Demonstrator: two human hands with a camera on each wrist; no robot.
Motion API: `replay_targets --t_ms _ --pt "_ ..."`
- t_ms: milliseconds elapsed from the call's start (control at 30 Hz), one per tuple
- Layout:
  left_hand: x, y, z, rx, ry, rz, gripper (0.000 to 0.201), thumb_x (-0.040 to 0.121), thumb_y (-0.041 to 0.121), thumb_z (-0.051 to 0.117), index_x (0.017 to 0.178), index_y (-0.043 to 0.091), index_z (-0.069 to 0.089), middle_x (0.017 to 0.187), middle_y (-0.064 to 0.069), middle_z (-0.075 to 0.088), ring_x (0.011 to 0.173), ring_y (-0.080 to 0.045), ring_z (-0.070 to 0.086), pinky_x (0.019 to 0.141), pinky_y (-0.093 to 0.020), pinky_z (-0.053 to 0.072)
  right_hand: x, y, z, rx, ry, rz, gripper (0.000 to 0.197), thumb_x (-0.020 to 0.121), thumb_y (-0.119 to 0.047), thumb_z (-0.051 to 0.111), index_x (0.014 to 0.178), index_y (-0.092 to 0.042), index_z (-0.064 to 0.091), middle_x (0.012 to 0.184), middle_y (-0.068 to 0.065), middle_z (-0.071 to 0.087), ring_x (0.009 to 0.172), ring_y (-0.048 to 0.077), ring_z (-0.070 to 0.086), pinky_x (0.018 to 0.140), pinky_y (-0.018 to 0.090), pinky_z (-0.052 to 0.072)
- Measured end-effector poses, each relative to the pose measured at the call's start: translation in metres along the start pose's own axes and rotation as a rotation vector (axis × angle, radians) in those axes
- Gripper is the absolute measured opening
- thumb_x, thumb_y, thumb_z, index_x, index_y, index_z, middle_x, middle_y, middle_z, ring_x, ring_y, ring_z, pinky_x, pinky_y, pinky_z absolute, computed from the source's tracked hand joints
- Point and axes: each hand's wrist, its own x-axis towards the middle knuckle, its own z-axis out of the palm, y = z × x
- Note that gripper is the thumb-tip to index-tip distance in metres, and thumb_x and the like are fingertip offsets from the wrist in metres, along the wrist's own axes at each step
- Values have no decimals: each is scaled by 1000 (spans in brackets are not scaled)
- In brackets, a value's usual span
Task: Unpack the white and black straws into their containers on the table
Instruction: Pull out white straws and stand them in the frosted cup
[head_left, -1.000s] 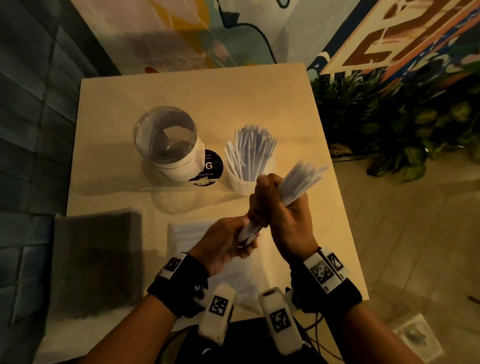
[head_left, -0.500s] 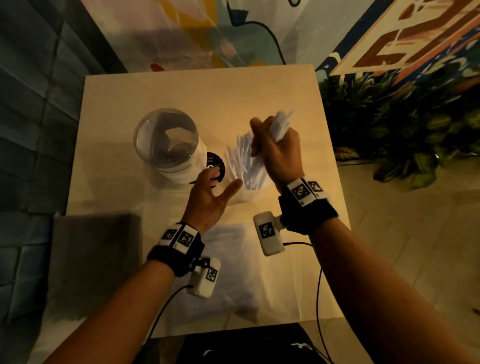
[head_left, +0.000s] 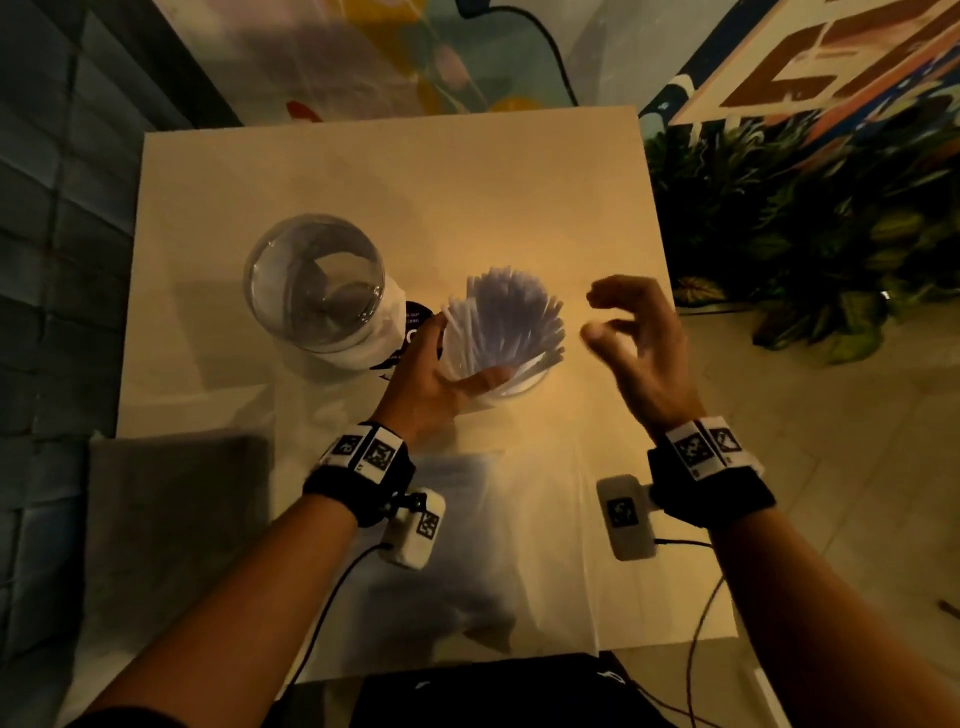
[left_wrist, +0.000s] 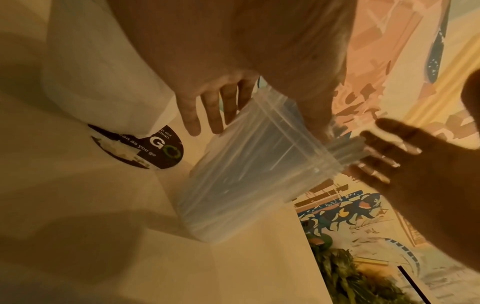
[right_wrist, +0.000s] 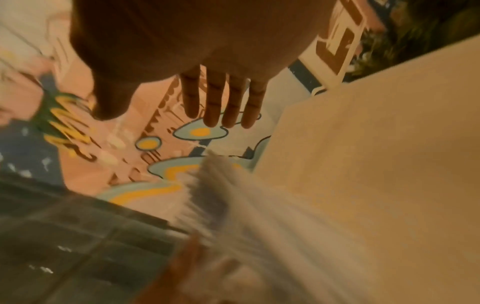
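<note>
Cream table (head_left: 363, 171) is carrying the clear cup (head_left: 498, 384) of white straws (head_left: 506, 317); my left hand (head_left: 426, 374) is gripping it, my right hand (head_left: 639, 348) is hovering empty and loose-fingered. Next, probably fetching black straws.

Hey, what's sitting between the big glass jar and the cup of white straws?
In the head view, the left hand reaches between the glass jar and the straw cup, above a round black sticker.

White straws (head_left: 506, 322) are seen in a clear cup (left_wrist: 249, 170) on a cream table (head_left: 363, 176). A black round sticker (left_wrist: 155, 152) with white lettering and a green ring is shown. Black wristbands (head_left: 358, 486) carry black-and-white square markers.
</note>
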Motion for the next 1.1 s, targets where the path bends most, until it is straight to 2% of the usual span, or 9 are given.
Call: replay_targets --t_ms 100,267,400,500,567,667,767,867,1100 --pt "7 3 -2 60 -15 28 84 67 63 82 135 33 44 130 13 57 116 -1 56 100 -34 47 -6 26 5 -186 -229 46 94 67 -66 74 143 -22 40 144 -7 42 131 6 44 105 27 43" --pt "19 21 -4 98 -51 164 57 73 43 79 118 35 46 111 21 56 99 20 54 82 -1 42 11 39 30 -341 -333 15 98 71 -68 72 149 -24 32 155 -2 28 142 16 33 114 42 38" --pt "33 15 -4 126 -72 204 91 70 64 76 143 22 42 141 2 51 127 -6 49 107 -21 40 27 38 43 -330 -309 -84 82 78 -54 75 145 -20 42 155 4 29 139 19 36 111 39 40" --pt "36 12 -3 76 -91 220 87 74 66 73 145 30 39 146 0 48 134 -12 47 110 -38 44 32 41 53 -305 -335 -117 65 80 -52 73 133 -21 54 153 6 32 136 26 39 107 50 43" --pt "35 14 -3 59 -89 246 79 78 67 68 143 33 41 146 -3 47 133 -13 48 108 -38 47 33 42 57 -249 -345 -103 58 80 -57 71 129 -32 52 151 5 34 132 30 45 102 53 46" --pt "32 17 -4 34 -69 285 86 81 67 63 145 14 42 143 -7 49 130 -12 51 103 -26 48 35 36 56 -193 -323 -94 56 82 -52 71 130 -49 42 147 4 42 127 28 51 102 48 47" --pt "33 20 -5 28 -80 309 77 86 49 66 144 5 42 141 -10 51 129 -12 52 103 -21 46 39 27 52 -139 -273 -68 60 82 -44 75 134 -26 50 138 5 51 120 23 57 99 42 50" --pt "38 19 -7 35 -78 253 73 85 49 66 141 7 46 138 -8 54 126 -14 54 102 -20 47 38 22 53 -151 -263 -60 54 84 -29 77 129 -11 54 132 8 54 113 15 56 94 22 47" --pt "26 14 -15 31 -115 150 80 86 48 70 152 22 33 150 4 48 136 -9 46 113 -36 41 22 12 39 -143 -202 -17 73 77 -35 82 136 -21 42 133 -10 51 116 1 54 91 13 47"
